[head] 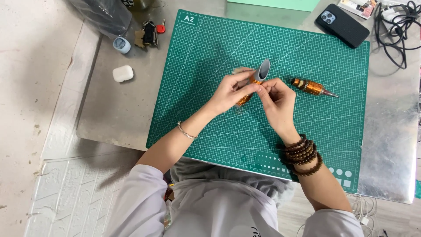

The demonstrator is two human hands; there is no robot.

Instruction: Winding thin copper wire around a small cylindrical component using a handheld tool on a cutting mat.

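Copper-wound and half sleeved in a grey strip (264, 70), the small coil (245, 98) sat pinched between my left hand (230, 91) and right hand (277, 100), both grips closed on it over the green cutting mat (210, 52). I judged the wrapping partly done; a second coil (312, 87) lay bare just right, untouched.

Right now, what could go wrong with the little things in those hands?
The left hand and right hand pinch a small orange part and a grey tube above the mat. If the grip slips, either might drop and roll. The right hand might also bump the pointed orange tool lying beside it.
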